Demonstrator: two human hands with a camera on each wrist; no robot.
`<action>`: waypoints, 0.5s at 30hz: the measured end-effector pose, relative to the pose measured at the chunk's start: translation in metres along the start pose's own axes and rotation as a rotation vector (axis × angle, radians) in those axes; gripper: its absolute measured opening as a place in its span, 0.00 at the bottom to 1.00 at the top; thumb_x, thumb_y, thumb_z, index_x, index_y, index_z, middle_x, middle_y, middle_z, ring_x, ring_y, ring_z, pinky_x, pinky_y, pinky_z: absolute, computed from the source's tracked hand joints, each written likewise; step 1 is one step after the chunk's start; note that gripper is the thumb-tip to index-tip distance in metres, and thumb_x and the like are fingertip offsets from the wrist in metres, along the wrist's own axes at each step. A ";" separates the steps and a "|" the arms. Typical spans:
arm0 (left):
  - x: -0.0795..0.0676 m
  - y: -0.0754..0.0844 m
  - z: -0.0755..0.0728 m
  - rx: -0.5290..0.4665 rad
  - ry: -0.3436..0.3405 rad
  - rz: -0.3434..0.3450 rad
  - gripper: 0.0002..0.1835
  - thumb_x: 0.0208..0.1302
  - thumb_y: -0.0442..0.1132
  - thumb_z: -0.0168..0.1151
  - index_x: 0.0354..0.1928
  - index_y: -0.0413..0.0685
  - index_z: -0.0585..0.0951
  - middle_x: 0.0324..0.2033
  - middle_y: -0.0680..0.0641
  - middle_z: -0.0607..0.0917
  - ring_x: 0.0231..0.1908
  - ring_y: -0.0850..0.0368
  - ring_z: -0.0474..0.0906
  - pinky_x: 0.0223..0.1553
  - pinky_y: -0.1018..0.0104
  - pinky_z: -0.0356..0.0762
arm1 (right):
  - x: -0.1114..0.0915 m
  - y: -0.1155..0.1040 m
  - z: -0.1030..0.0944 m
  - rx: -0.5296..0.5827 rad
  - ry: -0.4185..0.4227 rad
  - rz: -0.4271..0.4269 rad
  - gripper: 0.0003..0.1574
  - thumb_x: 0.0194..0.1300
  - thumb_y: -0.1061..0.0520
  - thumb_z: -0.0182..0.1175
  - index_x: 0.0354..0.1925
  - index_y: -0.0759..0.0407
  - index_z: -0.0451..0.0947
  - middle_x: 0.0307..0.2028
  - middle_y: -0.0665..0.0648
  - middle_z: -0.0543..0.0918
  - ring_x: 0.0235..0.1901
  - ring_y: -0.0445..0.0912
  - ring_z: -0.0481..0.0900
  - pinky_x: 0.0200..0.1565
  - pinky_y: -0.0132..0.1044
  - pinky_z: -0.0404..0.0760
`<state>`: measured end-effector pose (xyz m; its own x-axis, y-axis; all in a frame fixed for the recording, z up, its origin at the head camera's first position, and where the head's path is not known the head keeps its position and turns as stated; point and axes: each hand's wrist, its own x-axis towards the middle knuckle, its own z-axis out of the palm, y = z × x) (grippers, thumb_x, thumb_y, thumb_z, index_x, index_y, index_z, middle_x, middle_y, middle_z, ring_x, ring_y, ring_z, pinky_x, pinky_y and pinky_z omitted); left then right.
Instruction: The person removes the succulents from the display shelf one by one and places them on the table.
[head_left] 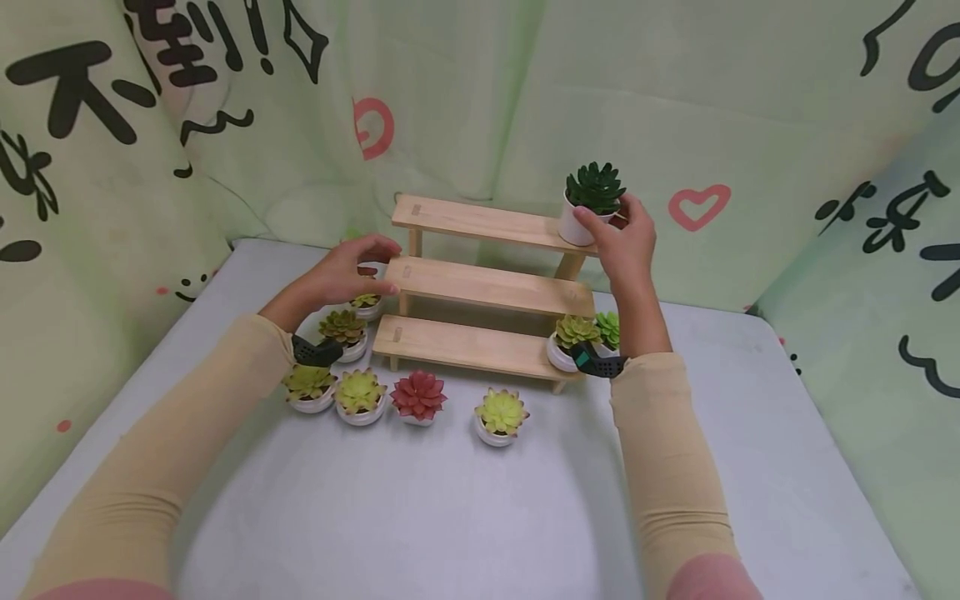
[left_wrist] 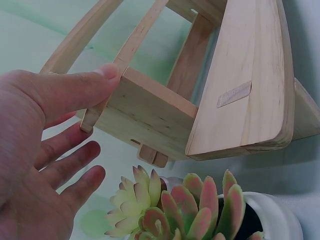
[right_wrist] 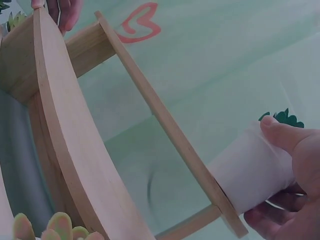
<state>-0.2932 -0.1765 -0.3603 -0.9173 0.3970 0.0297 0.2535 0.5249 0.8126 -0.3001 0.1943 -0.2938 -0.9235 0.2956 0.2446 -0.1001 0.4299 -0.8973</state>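
Note:
A three-tier wooden plant stand stands toward the back of the table. My right hand grips a tall white pot with a dark green succulent at the right end of the top shelf. In the right wrist view the white pot overlaps the shelf's end, thumb on its near side and fingers around behind. My left hand pinches the left end of the middle shelf. The left wrist view shows its thumb on the shelf edge, the index fingertip on the other side and the remaining fingers loosely spread.
A potted succulent sits on the bottom shelf's right end, beside a bright green one. Several small potted succulents cluster left of the stand. In front are a red succulent and a yellow-green one. A printed curtain hangs behind.

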 end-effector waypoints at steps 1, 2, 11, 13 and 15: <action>0.000 0.000 0.000 0.000 -0.001 0.001 0.35 0.57 0.40 0.71 0.65 0.43 0.67 0.64 0.42 0.71 0.68 0.45 0.64 0.68 0.46 0.65 | 0.000 0.000 -0.001 -0.003 0.000 0.000 0.42 0.57 0.39 0.68 0.66 0.49 0.68 0.61 0.55 0.73 0.61 0.46 0.71 0.62 0.39 0.75; 0.000 0.000 0.000 0.000 -0.002 0.002 0.35 0.57 0.40 0.71 0.65 0.43 0.67 0.64 0.42 0.71 0.68 0.45 0.64 0.68 0.46 0.65 | -0.001 0.000 -0.002 -0.006 0.001 -0.002 0.42 0.57 0.39 0.67 0.66 0.50 0.68 0.61 0.55 0.73 0.61 0.46 0.71 0.62 0.39 0.75; 0.000 0.001 0.000 -0.005 -0.011 0.002 0.35 0.57 0.41 0.71 0.66 0.43 0.67 0.65 0.42 0.70 0.68 0.45 0.64 0.68 0.46 0.65 | -0.010 -0.003 -0.015 -0.029 0.018 -0.024 0.42 0.58 0.38 0.66 0.66 0.48 0.67 0.62 0.54 0.73 0.63 0.45 0.70 0.64 0.42 0.73; 0.000 0.001 0.000 -0.004 -0.011 0.002 0.35 0.58 0.41 0.71 0.65 0.43 0.67 0.65 0.42 0.70 0.68 0.45 0.64 0.68 0.46 0.65 | -0.012 -0.001 -0.018 -0.029 0.020 -0.038 0.41 0.58 0.38 0.66 0.66 0.48 0.68 0.61 0.55 0.74 0.62 0.45 0.71 0.64 0.42 0.73; -0.001 0.001 0.000 0.000 -0.009 0.003 0.35 0.58 0.41 0.71 0.65 0.43 0.67 0.65 0.42 0.70 0.68 0.45 0.64 0.68 0.46 0.65 | -0.014 0.001 -0.022 -0.027 0.019 -0.052 0.40 0.58 0.39 0.67 0.65 0.49 0.69 0.60 0.55 0.74 0.61 0.46 0.72 0.62 0.42 0.74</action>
<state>-0.2926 -0.1766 -0.3595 -0.9138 0.4053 0.0265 0.2559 0.5237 0.8125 -0.2789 0.2090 -0.2901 -0.9101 0.2885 0.2975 -0.1372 0.4676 -0.8732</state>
